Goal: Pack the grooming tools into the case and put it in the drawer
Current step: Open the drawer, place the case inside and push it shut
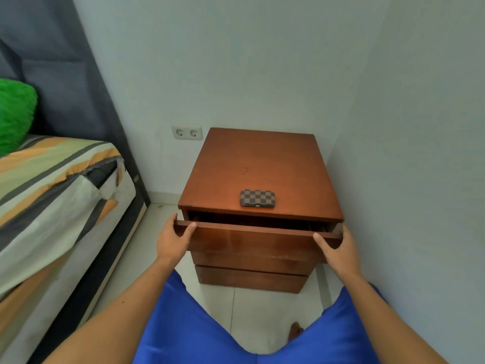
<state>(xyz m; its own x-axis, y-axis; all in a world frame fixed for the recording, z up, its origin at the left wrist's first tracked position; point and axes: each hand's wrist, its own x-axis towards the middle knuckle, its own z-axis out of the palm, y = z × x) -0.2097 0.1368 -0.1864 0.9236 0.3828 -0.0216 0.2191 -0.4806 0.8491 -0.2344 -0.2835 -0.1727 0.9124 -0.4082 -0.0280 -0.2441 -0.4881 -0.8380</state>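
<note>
A closed checkered brown-and-dark case (257, 198) lies flat on the front part of a brown wooden nightstand's top (257, 164). Just below it the top drawer (252, 237) stands pulled out a little, its inside dark. My left hand (173, 239) grips the drawer front's left end, thumb over the top edge. At the right end my right hand (337, 246) holds it the same way. No loose grooming tools show.
Two lower drawers (249, 274) are shut. A bed with a striped cover (52, 195) and a green pillow (14, 114) is at the left. White walls close in behind and to the right, with a double socket (186, 132). My knees in blue shorts (199, 327) are below.
</note>
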